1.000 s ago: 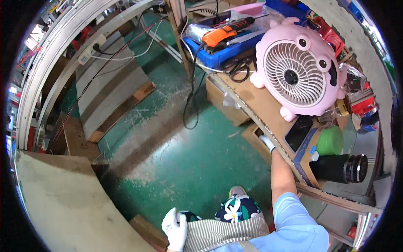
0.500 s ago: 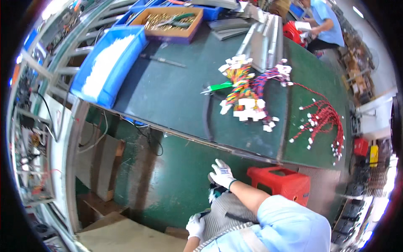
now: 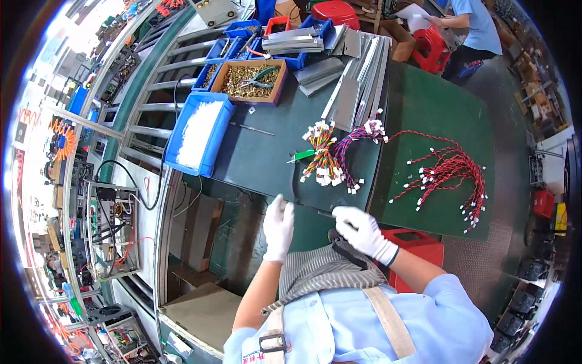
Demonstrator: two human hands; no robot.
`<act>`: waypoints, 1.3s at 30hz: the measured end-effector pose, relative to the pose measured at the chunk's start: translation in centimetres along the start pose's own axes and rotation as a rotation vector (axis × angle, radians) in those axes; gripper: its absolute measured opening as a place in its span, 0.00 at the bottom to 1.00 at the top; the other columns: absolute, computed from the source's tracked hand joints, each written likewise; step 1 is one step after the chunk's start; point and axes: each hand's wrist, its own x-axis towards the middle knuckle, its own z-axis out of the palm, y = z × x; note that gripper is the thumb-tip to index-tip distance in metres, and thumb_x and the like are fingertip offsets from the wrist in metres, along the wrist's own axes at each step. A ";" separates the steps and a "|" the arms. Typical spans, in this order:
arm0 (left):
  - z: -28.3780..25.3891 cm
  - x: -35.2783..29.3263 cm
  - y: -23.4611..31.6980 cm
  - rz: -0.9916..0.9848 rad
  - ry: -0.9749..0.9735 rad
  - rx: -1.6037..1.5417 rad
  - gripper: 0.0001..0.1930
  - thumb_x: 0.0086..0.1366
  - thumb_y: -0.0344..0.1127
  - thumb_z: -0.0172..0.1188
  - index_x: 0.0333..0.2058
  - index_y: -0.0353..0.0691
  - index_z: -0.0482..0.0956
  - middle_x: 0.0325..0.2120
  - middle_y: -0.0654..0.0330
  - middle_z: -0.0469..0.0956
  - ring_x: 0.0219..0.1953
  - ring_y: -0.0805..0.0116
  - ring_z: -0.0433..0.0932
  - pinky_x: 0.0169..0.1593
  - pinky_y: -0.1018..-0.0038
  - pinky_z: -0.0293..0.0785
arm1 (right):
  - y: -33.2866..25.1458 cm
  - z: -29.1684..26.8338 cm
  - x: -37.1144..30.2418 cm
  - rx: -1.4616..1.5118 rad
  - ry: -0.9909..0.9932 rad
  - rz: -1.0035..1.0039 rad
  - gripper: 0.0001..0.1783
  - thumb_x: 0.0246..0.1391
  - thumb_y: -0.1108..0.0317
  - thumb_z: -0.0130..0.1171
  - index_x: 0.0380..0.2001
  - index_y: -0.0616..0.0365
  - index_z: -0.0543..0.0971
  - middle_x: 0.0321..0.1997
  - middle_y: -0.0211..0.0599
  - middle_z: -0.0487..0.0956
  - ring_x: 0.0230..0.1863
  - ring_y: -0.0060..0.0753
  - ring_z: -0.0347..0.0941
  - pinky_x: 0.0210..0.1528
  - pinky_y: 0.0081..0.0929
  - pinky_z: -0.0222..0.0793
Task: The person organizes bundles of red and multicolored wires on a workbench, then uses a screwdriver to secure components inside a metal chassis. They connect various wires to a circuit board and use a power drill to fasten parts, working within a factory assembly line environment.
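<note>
Just got white-gloved left hand [image 3: 279,229] (loosely uncurled, empty-looking) and white-gloved right hand [image 3: 362,233] (half-curled, can't tell if empty) mid-frame, nearer multicoloured wire bundle [image 3: 324,159].

Matt cloth gloves [image 3: 279,230], plast. bin [image 3: 217,138]

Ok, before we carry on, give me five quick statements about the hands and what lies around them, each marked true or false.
1. The left hand and right hand both wear white gloves. True.
2. The cardboard box holds white pieces. False: it holds brass-coloured parts, with green-handled pliers on top.
3. The red-and-black wire bundle lies to the right of the multicoloured wire bundle. True.
4. The red stool nearest the hands is on the person's left. False: it is on the right.
5. White pieces lie in a blue bin. True.
</note>
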 end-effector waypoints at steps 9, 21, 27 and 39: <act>0.4 11.6 -1.3 0.106 -0.277 0.463 0.21 0.53 0.39 0.56 0.45 0.35 0.74 0.37 0.42 0.78 0.41 0.44 0.78 0.48 0.56 0.73 | -4.8 2.6 6.9 0.080 0.097 0.254 0.13 0.58 0.70 0.58 0.46 0.62 0.79 0.39 0.39 0.80 0.36 0.25 0.77 0.40 0.23 0.72; -8.6 13.9 8.6 0.500 -0.655 0.063 0.17 0.55 0.34 0.62 0.42 0.32 0.76 0.31 0.51 0.77 0.34 0.60 0.78 0.39 0.67 0.74 | -5.3 11.2 13.7 0.546 0.390 0.394 0.40 0.59 0.61 0.61 0.68 0.58 0.55 0.62 0.40 0.65 0.61 0.30 0.63 0.66 0.34 0.57; -4.6 13.7 11.4 0.044 -1.331 -0.328 0.19 0.62 0.37 0.63 0.48 0.32 0.74 0.35 0.57 0.78 0.36 0.73 0.76 0.40 0.72 0.74 | -4.8 7.1 11.3 1.239 0.572 0.646 0.29 0.62 0.70 0.55 0.66 0.49 0.61 0.51 0.26 0.72 0.50 0.22 0.71 0.52 0.26 0.70; 7.4 15.6 7.0 0.304 -0.518 0.390 0.42 0.52 0.56 0.69 0.55 0.31 0.63 0.46 0.43 0.74 0.46 0.47 0.78 0.46 0.60 0.75 | 0.0 -5.2 12.8 -0.884 -0.135 0.375 0.39 0.42 0.61 0.62 0.62 0.50 0.67 0.48 0.40 0.73 0.48 0.43 0.71 0.49 0.39 0.67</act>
